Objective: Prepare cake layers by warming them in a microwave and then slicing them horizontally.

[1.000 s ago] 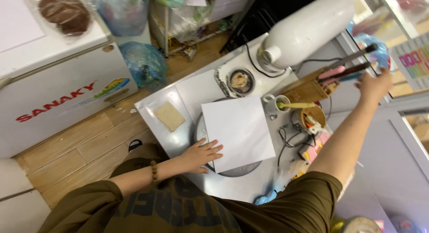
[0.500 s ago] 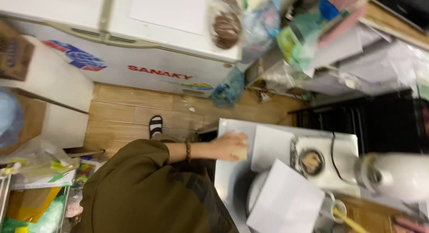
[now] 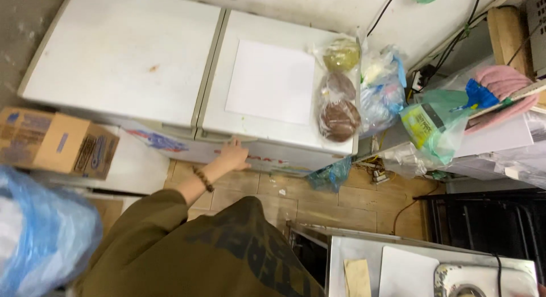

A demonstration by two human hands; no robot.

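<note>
A cardboard box, flaps shut and contents hidden, sits at the far left, above a bulging blue plastic bag whose load cannot be made out. Beside them is the white chest freezer, both lids down. The left hand is at the front edge of the right-hand lid, near the seam between the lids. Its fingers are curled onto the lip and it carries nothing loose. This looks like taking hold of that lid.

Raising the lid would call for care, because a white sheet lies on it. Along its right edge is a clear bag of one yellowish and two brown lumps. Further right, a green bag holds a yellow packet. The right hand is out of view.
</note>
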